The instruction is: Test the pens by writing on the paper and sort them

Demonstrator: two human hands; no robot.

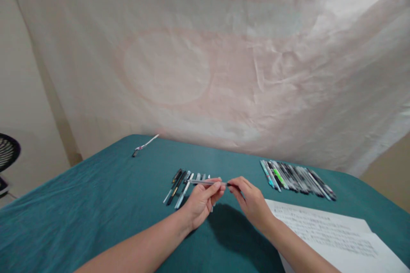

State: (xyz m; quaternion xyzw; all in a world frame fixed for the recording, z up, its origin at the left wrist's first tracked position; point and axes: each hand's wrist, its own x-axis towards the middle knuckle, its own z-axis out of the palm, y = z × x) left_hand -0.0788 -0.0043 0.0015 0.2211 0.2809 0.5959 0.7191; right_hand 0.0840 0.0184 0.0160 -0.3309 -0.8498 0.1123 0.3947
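Observation:
A slim pen (200, 182) with a pale, see-through barrel lies level across my fingers above the table. My left hand (202, 204) is closed around its barrel, thumb on top. The fingertips of my right hand (251, 201) pinch the dark end of the pen; whether that is a cap coming off or still seated I cannot tell. Below and left of my left hand several pens (177, 187) lie side by side on the cloth, partly hidden by that hand.
A wide row of pens and markers (293, 178) lies at the right. In front of it are handwritten paper sheets (320, 232), partly under my right forearm. A thin white item with a dark end (145, 144) rests at the back left of the green cloth (96, 204). A fan (8, 153) stands left.

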